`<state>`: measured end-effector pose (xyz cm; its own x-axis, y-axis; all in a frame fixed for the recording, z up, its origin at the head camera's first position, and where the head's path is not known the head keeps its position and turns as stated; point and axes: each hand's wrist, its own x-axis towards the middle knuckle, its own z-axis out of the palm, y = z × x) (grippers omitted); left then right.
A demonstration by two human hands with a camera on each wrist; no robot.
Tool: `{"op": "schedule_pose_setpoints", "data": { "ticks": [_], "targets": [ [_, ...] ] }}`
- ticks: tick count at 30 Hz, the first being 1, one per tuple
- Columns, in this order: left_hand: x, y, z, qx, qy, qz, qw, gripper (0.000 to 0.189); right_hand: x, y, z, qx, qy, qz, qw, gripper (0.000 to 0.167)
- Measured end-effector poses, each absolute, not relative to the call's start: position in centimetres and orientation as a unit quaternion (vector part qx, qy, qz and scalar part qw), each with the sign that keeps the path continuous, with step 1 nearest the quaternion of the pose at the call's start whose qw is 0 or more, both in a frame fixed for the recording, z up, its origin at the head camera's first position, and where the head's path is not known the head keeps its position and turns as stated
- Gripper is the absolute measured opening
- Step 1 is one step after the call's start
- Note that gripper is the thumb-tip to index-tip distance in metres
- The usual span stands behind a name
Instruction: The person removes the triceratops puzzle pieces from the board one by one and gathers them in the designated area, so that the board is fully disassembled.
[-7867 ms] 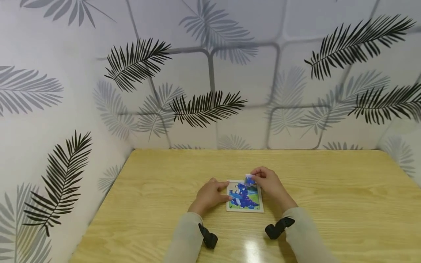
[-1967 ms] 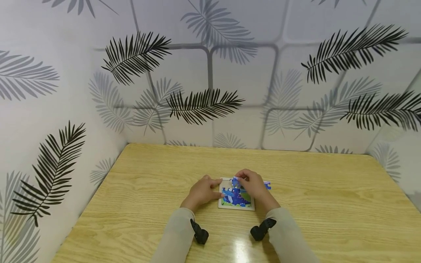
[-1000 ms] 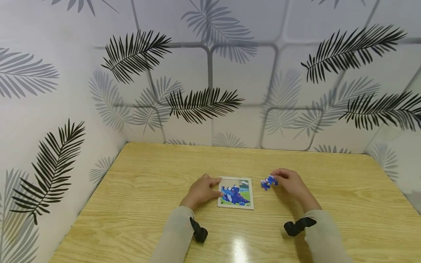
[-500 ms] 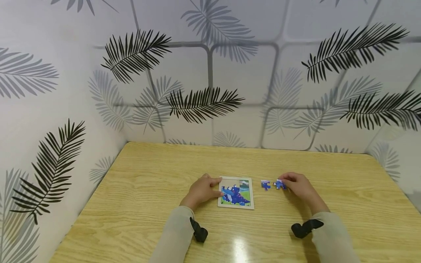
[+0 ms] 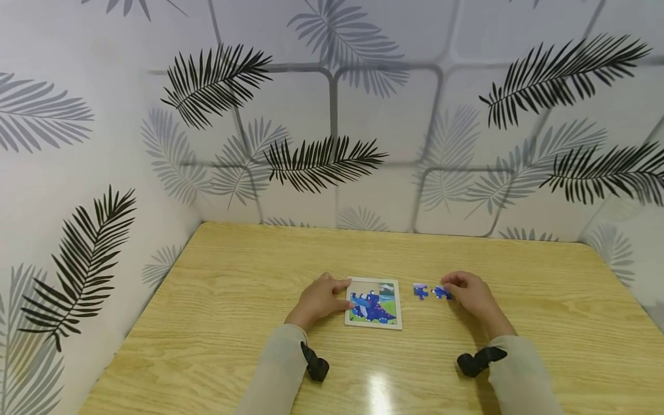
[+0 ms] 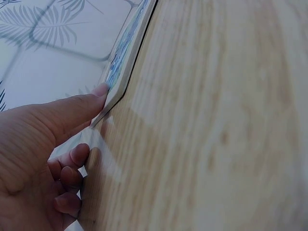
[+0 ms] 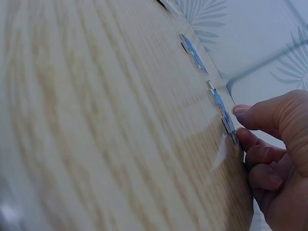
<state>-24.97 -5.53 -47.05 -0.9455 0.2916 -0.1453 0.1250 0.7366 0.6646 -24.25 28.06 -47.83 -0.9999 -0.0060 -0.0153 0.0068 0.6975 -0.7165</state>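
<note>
A square puzzle tray [image 5: 372,327] with a pale rim lies on the table, showing a blue dinosaur picture; its upper left and middle are bare backing. My left hand [image 5: 317,301] holds the tray's left side, thumb on the rim in the left wrist view [image 6: 53,120] and the other fingers curled below. To the tray's right lie two blue jigsaw pieces side by side. My right hand [image 5: 472,295] pinches the right-hand jigsaw piece [image 5: 441,293] at its right end, and this piece lies flat on the wood. The other jigsaw piece [image 5: 419,291] sits between it and the tray.
The light wooden table [image 5: 249,271] runs back to a wall [image 5: 301,207] with a leaf pattern. Each wrist bears a black camera [image 5: 317,369] over a pale sleeve.
Several seconds ago the right hand was at the tray's top right. Since then it has lifted out a blue piece and carried it right, beside another loose one. The left hand has kept its hold.
</note>
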Motion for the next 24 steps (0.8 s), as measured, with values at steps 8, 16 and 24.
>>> {"op": "schedule_pose_setpoints", "data": {
  "ticks": [8,16,24],
  "targets": [
    [-25.1,-5.6,-47.2,0.115,0.926,0.34,0.119,0.06,-24.3,28.1,-47.9,0.015,0.913,-0.407,0.013,0.02],
    [-25.1,-5.6,-47.3,0.118,0.926,0.339,0.115,0.06,-24.3,28.0,-47.5,0.031,0.909,-0.415,0.012,0.024],
    [-25.2,-5.5,-47.4,0.119,0.927,0.336,0.114,0.061,-24.4,26.9,-46.8,-0.018,0.909,-0.416,-0.021,0.022]
  ]
}}
